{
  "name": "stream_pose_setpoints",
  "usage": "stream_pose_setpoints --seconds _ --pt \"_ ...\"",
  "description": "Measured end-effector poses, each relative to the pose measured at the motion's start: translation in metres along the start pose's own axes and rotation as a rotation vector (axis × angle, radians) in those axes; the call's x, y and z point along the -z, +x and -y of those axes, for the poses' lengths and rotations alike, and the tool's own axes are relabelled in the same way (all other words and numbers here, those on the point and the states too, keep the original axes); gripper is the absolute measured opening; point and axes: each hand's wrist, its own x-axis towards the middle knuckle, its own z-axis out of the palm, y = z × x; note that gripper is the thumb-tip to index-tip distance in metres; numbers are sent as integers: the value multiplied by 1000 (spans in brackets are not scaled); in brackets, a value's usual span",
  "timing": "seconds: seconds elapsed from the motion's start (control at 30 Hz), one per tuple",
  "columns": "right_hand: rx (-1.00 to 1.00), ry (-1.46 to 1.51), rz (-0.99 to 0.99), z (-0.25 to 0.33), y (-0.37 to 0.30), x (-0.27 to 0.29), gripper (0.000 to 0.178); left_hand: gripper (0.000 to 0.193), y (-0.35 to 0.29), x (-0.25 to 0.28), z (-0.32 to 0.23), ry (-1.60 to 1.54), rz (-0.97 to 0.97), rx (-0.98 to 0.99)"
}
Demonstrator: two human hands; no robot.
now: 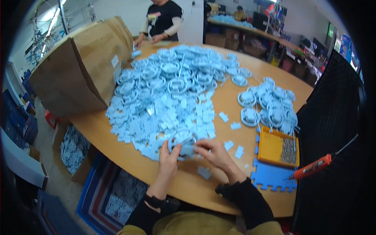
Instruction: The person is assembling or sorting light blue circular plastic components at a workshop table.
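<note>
Left hand (169, 161), ring (187, 150) gripped; right (217, 155), seemingly touching

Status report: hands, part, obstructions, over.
Left hand gripping round light-blue plastic part; right hand at its edge. Loose flat pieces heaped just beyond. Red screwdriver off right, clear.

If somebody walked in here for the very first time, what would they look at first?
Probably the huge heap of pale-blue plastic parts in the middle of the brown wooden table. Next, perhaps the round pale-blue plastic piece near the front edge, held in the left hand, with the right hand at its right side. The bright yellow plastic tray and long red-orange tool also stand out, both on the right.
</note>
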Motion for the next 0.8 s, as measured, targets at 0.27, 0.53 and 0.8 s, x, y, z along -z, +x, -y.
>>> stream_pose_setpoints --seconds 0.27,0.53,0.8 --pt "12 -276 -274 2 -3 -3 44 41 -6 -19 -12 42 126 54" --pt "-88 315 -201 -20 1 -4 43 36 -12 -23 -12 -88 200 123" --pt "-136 347 -181 -24 -4 9 39 43 4 -32 -20 425 241 17"
